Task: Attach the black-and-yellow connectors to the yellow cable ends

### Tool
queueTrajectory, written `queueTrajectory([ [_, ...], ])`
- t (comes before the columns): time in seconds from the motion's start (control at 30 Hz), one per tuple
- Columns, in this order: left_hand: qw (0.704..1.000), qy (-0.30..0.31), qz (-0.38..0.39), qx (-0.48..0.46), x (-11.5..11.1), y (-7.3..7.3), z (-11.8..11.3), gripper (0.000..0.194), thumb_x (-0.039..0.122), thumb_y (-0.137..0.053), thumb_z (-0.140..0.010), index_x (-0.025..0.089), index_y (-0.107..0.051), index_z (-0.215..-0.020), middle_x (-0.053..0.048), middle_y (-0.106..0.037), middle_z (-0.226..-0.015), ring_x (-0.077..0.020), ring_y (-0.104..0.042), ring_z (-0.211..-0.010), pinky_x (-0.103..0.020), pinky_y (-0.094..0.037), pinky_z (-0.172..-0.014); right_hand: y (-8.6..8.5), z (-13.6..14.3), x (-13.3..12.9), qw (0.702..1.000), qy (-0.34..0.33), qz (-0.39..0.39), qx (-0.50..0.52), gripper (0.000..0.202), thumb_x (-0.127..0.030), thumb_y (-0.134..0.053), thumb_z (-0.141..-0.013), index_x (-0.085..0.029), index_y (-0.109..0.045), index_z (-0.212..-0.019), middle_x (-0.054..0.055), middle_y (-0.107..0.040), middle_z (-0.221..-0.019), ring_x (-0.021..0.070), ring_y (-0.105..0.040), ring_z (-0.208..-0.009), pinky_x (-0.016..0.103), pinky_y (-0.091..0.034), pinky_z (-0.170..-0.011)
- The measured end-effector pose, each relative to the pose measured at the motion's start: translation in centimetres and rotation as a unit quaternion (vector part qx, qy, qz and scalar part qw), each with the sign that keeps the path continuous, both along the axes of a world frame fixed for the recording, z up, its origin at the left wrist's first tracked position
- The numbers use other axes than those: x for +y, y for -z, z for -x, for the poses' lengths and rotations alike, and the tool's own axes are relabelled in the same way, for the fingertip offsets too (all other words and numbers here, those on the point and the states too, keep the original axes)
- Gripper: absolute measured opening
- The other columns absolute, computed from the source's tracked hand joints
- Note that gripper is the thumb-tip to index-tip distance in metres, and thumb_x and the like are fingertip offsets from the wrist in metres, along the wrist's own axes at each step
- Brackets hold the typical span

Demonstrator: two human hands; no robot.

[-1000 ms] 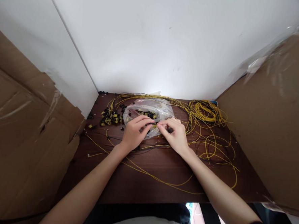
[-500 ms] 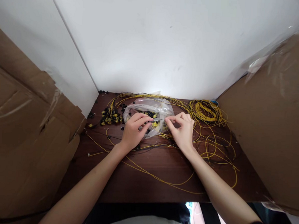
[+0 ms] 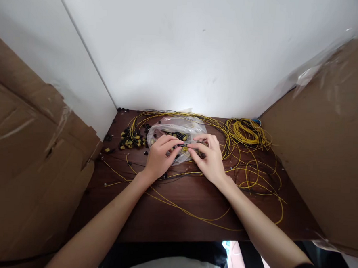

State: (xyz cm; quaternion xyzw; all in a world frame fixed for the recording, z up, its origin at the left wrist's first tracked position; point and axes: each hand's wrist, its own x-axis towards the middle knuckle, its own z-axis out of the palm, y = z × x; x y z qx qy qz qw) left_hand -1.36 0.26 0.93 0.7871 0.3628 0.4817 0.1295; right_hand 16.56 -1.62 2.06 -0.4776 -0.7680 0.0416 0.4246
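Observation:
Between my two hands, over a clear plastic bag (image 3: 194, 129) of small yellow and black parts, is a thin dark piece (image 3: 181, 145). My left hand (image 3: 161, 155) pinches it between thumb and fingertips. From the right, my right hand (image 3: 209, 158) has its thumb and index finger closed at the other end of the piece, its other fingers raised. Whether a wire is also in the right pinch is too small to tell. Black-and-yellow connectors (image 3: 133, 139) lie left of the bag, with yellow and black wires running from them along the back.
A coil of yellow wire (image 3: 247, 132) rests at the back right of the brown table (image 3: 185, 227). Loose yellow wires (image 3: 189, 212) cross the front. Cardboard sheets (image 3: 21, 173) stand at both sides, and a white wall (image 3: 178, 53) rises behind.
My right hand has moved left, so its fingertips are now close to those of my left hand. Its upper fingers have lifted and spread. My left hand has stayed almost still.

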Motion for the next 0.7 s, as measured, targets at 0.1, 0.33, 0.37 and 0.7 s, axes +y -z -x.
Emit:
queueTrajectory([
  [0.1, 1.000, 0.004, 0.006, -0.003, 0.0, 0.0, 0.0, 0.017, 0.019, -0.054, -0.085, 0.017, -0.067, -0.097, -0.008, -0.064, -0.092, -0.0150, -0.058, -0.082, -0.025, -0.050, -0.064, 0.0, 0.2, -0.1, 0.998, -0.041, 0.015, 0.043, 0.011, -0.023, -0.057, -0.083, -0.023, -0.066, -0.090, 0.006, -0.057, -0.099, 0.0197, -0.054, -0.092, 0.038, -0.045, -0.082],
  [0.33, 1.000, 0.023, 0.006, 0.004, 0.0, 0.4, -0.2, 0.018, 0.020, -0.056, -0.084, 0.018, -0.066, -0.098, -0.007, -0.064, -0.093, -0.0153, -0.058, -0.084, -0.024, -0.049, -0.064, -0.2, 0.4, -0.2, 0.993, -0.068, 0.040, 0.086, 0.010, -0.022, -0.055, -0.084, -0.021, -0.064, -0.088, 0.005, -0.058, -0.092, 0.0180, -0.057, -0.088, 0.035, -0.048, -0.080],
  [0.37, 1.000, 0.025, 0.007, 0.006, -0.1, 0.4, -0.2, 0.018, 0.020, -0.056, -0.084, 0.019, -0.066, -0.099, -0.007, -0.063, -0.094, -0.0155, -0.058, -0.085, -0.024, -0.049, -0.064, -0.2, 0.4, -0.3, 0.993, -0.068, 0.044, 0.090, 0.009, -0.022, -0.055, -0.084, -0.021, -0.064, -0.087, 0.005, -0.058, -0.091, 0.0175, -0.058, -0.086, 0.034, -0.049, -0.078],
  [0.7, 0.996, -0.083, 0.023, 0.027, -0.5, -1.0, 0.0, 0.022, 0.024, -0.062, -0.079, 0.018, -0.059, -0.100, -0.006, -0.053, -0.097, -0.0172, -0.053, -0.086, -0.030, -0.046, -0.072, -0.4, 0.0, 0.2, 0.982, 0.017, 0.072, 0.176, 0.010, -0.026, -0.056, -0.083, -0.019, -0.064, -0.080, 0.004, -0.060, -0.084, 0.0161, -0.058, -0.077, 0.028, -0.049, -0.063],
])
